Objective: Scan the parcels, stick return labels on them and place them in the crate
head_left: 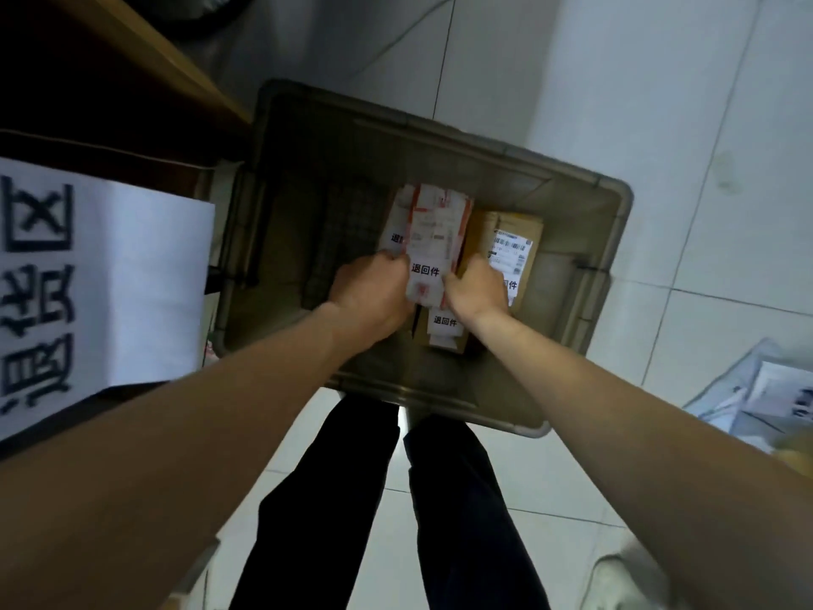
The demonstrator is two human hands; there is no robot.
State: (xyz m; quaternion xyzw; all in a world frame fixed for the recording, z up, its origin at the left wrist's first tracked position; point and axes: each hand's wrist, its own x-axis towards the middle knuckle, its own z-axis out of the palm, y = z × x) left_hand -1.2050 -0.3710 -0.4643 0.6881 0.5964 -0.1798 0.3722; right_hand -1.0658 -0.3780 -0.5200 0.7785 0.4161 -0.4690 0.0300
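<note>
At nine o'clock, against a dark surface, sits a white sign (pixel 132 279) with big black characters. Just right of it, at the centre of the view, a grey crate (pixel 440 394) stands on the pale tiled floor (pixel 660 103). Its left half shows bare gridded bottom, so there is plenty of room.

Low in the crate, the left hand (pixel 374 292) has its fingers curled round the left edge of a white-and-red parcel (pixel 435 231). The right hand (pixel 477 288), at the parcel's three o'clock, grips the opposite edge the same way. The parcel is down inside the crate, over the ones beneath; whether it rests on them yet I cannot tell. It already bears a return label (pixel 424 270) at its near end. Scanning and labelling of this one therefore look done, and only the letting go remains.

Beneath it, a flat box (pixel 445 330) at six o'clock shows its own label. Another package (pixel 396 235) peeks out at nine o'clock, its label partly hidden. A brown box (pixel 521 224) at three o'clock carries a barcode sheet and, half behind the right hand, a label. So at least three seem packed.

Far right, at four o'clock on the floor, lies a blurred heap of pale bags (pixel 765 389). Whether these still await the work cannot be told.
</note>
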